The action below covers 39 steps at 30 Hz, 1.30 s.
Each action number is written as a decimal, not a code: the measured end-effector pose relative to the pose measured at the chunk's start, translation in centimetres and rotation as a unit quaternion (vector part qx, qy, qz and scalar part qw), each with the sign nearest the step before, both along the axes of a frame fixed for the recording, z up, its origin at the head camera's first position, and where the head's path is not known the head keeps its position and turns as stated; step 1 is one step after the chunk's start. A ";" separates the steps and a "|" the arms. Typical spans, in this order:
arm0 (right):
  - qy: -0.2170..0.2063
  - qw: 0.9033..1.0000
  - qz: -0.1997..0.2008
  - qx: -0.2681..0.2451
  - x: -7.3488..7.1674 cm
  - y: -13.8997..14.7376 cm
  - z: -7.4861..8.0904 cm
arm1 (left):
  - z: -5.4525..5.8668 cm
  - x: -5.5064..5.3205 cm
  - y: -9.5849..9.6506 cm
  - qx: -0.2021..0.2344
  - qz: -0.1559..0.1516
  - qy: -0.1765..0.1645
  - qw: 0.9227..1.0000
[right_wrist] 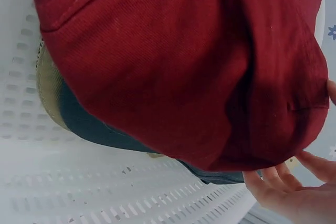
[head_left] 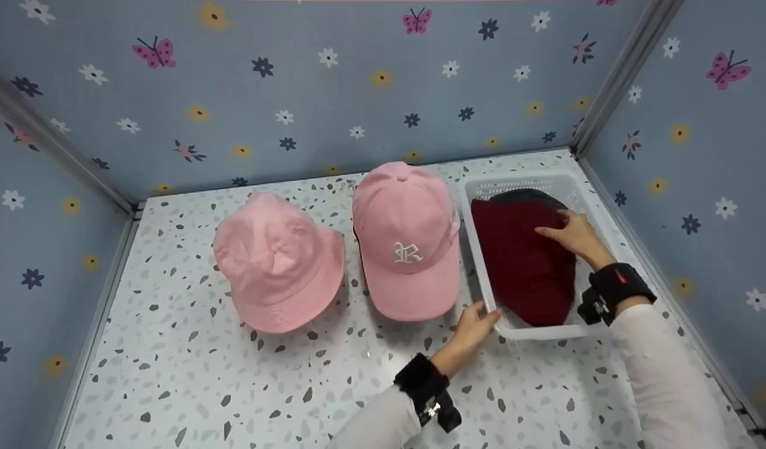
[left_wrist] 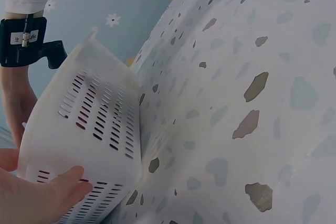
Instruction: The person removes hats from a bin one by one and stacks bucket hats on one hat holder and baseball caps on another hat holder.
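A white plastic basket (head_left: 545, 332) with slotted walls stands on the right of the table. My left hand (head_left: 469, 330) grips its near left corner, with fingers (left_wrist: 71, 182) against the outer wall and the thumb at the rim. Inside lies a dark red cap (head_left: 526, 255), soft and folded. My right hand (head_left: 573, 236) holds the edge of this cap at its far right, thumb on one side and fingers beneath. Under the red cap, the right wrist view shows a dark blue-green hat (right_wrist: 94, 124) and a beige edge (right_wrist: 50, 90), mostly hidden.
Left of the basket sits a pink baseball cap (head_left: 405, 237) with a white letter on its front. Further left is a pink bucket hat (head_left: 277, 265). Patterned blue panels (head_left: 333, 81) enclose the speckled white table (head_left: 264, 386) at the back and sides.
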State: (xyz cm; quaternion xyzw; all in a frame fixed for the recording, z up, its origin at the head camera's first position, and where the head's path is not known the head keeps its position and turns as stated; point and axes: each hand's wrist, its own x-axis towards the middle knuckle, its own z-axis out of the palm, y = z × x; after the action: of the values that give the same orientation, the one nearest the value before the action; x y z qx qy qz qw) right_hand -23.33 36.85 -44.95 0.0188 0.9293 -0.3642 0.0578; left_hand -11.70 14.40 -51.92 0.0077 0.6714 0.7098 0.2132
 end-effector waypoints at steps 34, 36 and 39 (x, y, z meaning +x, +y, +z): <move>0.088 0.996 0.013 0.000 1.5 -1.7 2.7 | -0.2 0.4 -0.2 0.047 0.013 -0.015 0.999; 0.092 0.996 0.012 0.003 1.9 -2.1 3.5 | -0.3 0.4 -0.2 0.047 0.016 -0.009 0.999; 0.098 0.995 0.006 0.004 2.1 -2.2 4.2 | -0.3 0.5 -0.1 0.045 0.017 0.003 0.999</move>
State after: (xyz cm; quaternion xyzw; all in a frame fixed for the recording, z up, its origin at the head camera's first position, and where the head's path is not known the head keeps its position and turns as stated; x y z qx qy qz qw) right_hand -21.21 34.63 -40.76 -0.0218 0.9322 -0.3599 -0.0312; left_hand -11.20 14.27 -52.17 0.0080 0.6393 0.7429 0.1982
